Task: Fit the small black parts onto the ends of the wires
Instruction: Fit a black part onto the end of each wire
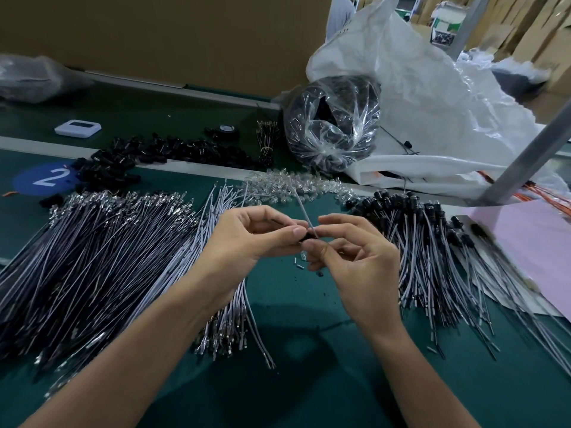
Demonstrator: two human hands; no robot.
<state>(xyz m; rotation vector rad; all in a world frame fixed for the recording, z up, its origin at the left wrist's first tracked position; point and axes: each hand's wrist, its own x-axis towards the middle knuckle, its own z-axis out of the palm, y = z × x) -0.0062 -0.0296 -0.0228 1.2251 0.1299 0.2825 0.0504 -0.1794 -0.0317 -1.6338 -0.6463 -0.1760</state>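
L hand [256, 239] pinches black part [305, 237] | R hand [358, 267] pinches wire [304, 213] at part

Looks like a factory assembly workshop. Green table [293, 304] heaped in bulk with grey wires [92, 257] at near left, wires with black ends [417, 242] at right, loose small black parts [154, 152] piled far left beside a blue sticker [40, 177] marked 2. A clear bag [330, 125] of black stock and a big white sack [448, 103] far right; cardboard cartons [550, 26] stacked beyond.
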